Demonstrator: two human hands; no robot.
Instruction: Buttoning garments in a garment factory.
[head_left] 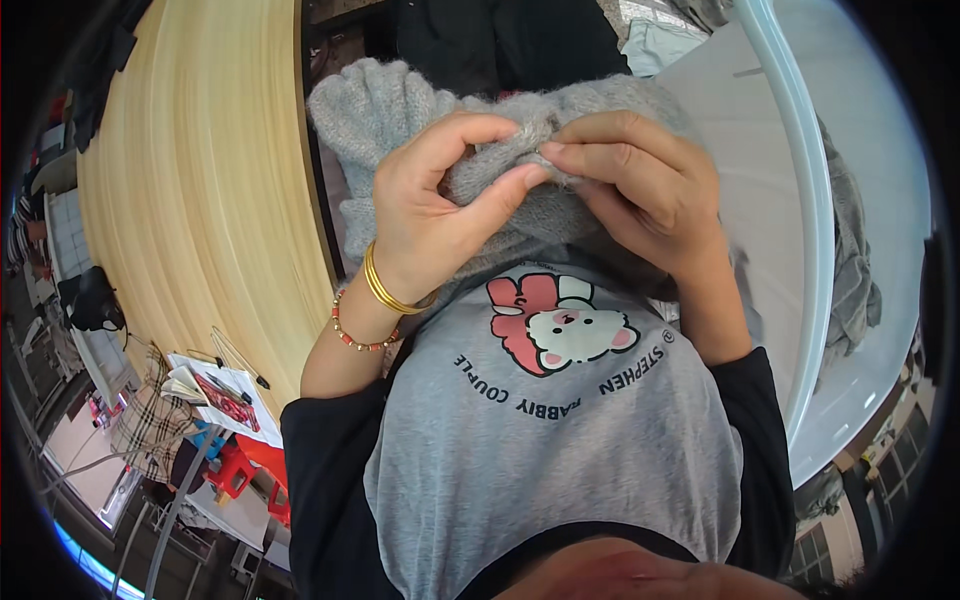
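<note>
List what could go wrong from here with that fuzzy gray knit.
The gold bangles and beaded bracelet on the left wrist could snag the fuzzy gray knit if it shifts toward them.

The left hand's thumb and forefinger hold a bunched fold, so the knit might be worked unevenly there.

The right hand's fingertips meet that fold closely; any sharp tool, too small to tell here, might prick the left thumb.

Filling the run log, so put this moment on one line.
left grip: holding grey knit | right grip: touching same knit | wood-grained table: at left
</note>
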